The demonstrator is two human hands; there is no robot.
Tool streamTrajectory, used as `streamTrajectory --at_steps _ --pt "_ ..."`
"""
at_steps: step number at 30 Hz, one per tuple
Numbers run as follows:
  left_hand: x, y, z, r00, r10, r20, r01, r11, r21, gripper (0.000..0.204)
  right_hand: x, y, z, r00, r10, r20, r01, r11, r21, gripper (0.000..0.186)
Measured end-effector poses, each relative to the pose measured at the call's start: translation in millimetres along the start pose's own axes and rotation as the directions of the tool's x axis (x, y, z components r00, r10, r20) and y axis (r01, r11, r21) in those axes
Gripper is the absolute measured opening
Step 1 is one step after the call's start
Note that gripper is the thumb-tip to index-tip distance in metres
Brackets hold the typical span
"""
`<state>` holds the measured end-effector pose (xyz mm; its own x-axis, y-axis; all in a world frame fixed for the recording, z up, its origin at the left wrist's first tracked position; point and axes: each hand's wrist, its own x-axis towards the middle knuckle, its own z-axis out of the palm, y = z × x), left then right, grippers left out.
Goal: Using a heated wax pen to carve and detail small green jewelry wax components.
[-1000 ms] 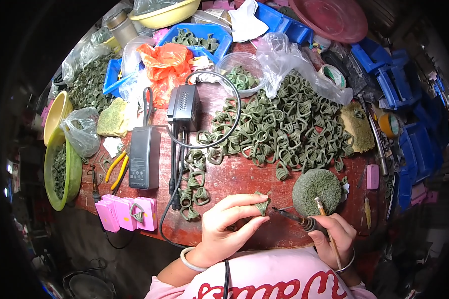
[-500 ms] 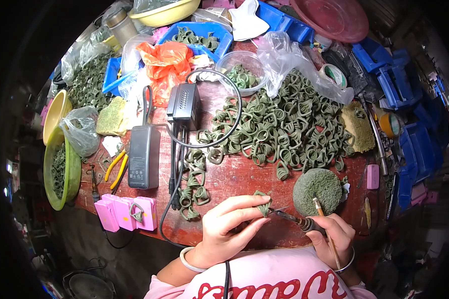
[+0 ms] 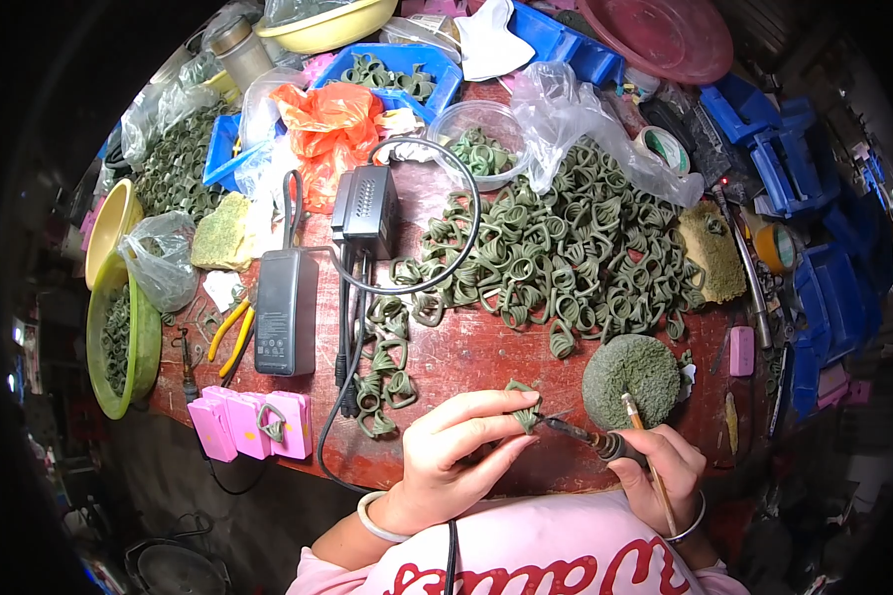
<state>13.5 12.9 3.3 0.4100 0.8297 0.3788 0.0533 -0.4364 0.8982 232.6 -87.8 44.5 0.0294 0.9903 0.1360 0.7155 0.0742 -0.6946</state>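
Pinched between the thumb and fingers of my left hand [image 3: 456, 451] is a small green wax ring [image 3: 526, 415], held just above the near edge of the table. My right hand [image 3: 670, 471] grips a soldering-iron-like wax pen [image 3: 597, 440], its thin metal tip aimed left at the ring; whether the two touch I cannot tell. That same hand also holds a slim wooden stick [image 3: 655, 476] with a pale tip, slanting upward. Just beyond the stick sits a round, rough green block [image 3: 620, 362]. A large heap of similar green rings [image 3: 575, 238] lies farther back.
Left of centre stand a black power bank [image 3: 286, 317] and a grey adapter [image 3: 365, 213] with looping cables. Pink blocks [image 3: 248, 424] carry one ring at the near left. Yellow-handled pliers [image 3: 230, 332] lie behind them. Blue bins [image 3: 829, 297] line the right side.
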Motion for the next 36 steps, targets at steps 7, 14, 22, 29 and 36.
streamTrajectory --at_steps 7,14,22,29,36 --pt "0 0 0 1.000 0.000 0.002 0.000 1.000 0.012 0.020 0 1 0 1.000 0.000 -0.006 0.000 1.000 -0.003 0.028" --pt "0 -1 0 1.000 -0.002 -0.004 0.002 1.000 0.012 0.021 -1 2 0 1.000 0.009 -0.005 -0.009 1.000 -0.007 0.029" --pt "-2 -2 0 1.000 -0.005 -0.010 0.005 1.000 0.007 0.019 -2 3 0 0.997 -0.010 -0.080 0.011 1.000 0.006 0.031" --pt "19 -12 -3 0.999 0.038 -0.027 -0.029 0.966 0.258 0.020 -5 9 1 0.988 -0.011 -0.154 0.015 1.000 0.026 0.030" --pt "47 -42 9 0.999 0.021 -0.028 -0.001 0.809 0.587 0.037 -6 12 -2 0.988 -0.005 -0.152 0.015 0.998 0.064 0.029"
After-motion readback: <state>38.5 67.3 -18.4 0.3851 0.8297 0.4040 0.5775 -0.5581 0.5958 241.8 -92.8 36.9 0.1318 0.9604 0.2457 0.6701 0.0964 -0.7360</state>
